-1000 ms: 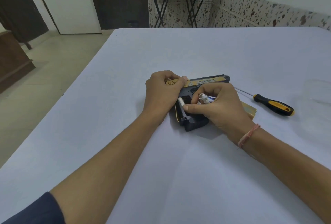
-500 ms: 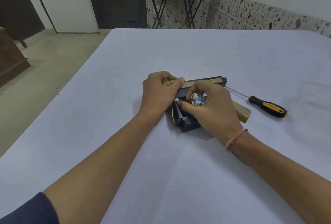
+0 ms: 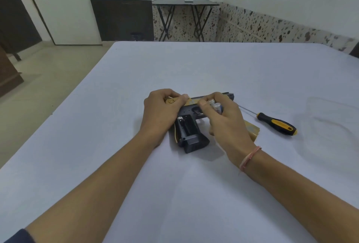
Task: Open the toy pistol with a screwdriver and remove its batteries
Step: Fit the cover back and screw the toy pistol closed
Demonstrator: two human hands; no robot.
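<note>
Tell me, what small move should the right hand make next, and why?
Probably set the two white cylindrical batteries on the white table: the right hand holds them off the black-and-gold toy pistol, whose grip compartment looks empty; the left hand steadies it.

The toy pistol (image 3: pixel 191 132) is black with tan-gold trim, the screwdriver (image 3: pixel 276 124) handle black and orange, the table (image 3: pixel 174 68) pale lavender.

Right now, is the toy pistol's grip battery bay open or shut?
Open: the black-and-gold toy pistol shows a bare slot in its grip. The gold cover panel lies beside it, and the right hand holds two batteries.
</note>
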